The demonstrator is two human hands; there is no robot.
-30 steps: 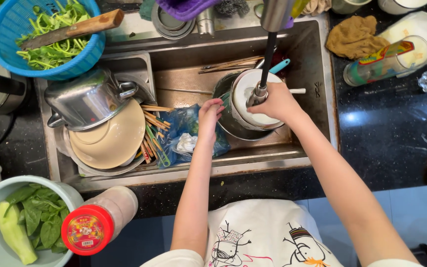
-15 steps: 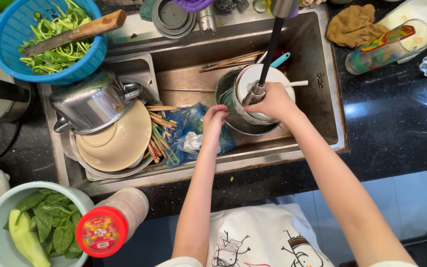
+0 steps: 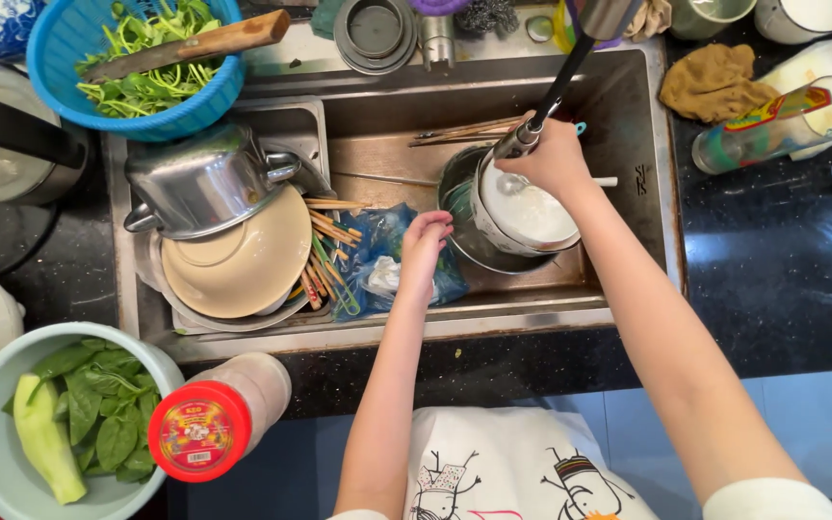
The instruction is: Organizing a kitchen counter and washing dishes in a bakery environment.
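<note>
We're looking straight down into a crowded steel sink [image 3: 628,116], and both hands are in it. Our right hand [image 3: 556,159] is wrapped tight around the pull-out faucet hose [image 3: 560,91], fingers closed on its lower end, with the nozzle pointing down into a white bowl [image 3: 527,212]. That bowl holds cloudy water and sits inside a darker metal pot [image 3: 464,236] near the middle of the sink. Our left hand [image 3: 424,246] is down beside the pot, fingers curled loosely, resting on a blue plastic bag [image 3: 377,241] that lies crumpled on the sink floor; whether it actually pinches the bag, we can't tell.

Just left of the bag there's a bundle of chopsticks [image 3: 325,255], fanned against a beige bowl [image 3: 238,260], with a tilted steel saucepan [image 3: 204,178] stacked above it. More chopsticks lie along the back of the sink behind the pot.

Up on the dark desk [image 3: 772,241], a blue colander of greens [image 3: 137,67] carries a wooden-handled knife [image 3: 195,43] across its rim. Bottom left, a pale green bowl of leaves [image 3: 79,424] sits next to a red-lidded jar [image 3: 204,433]. On the right, a brown cloth [image 3: 715,82] lies near a plastic bottle [image 3: 772,125] on its side.
</note>
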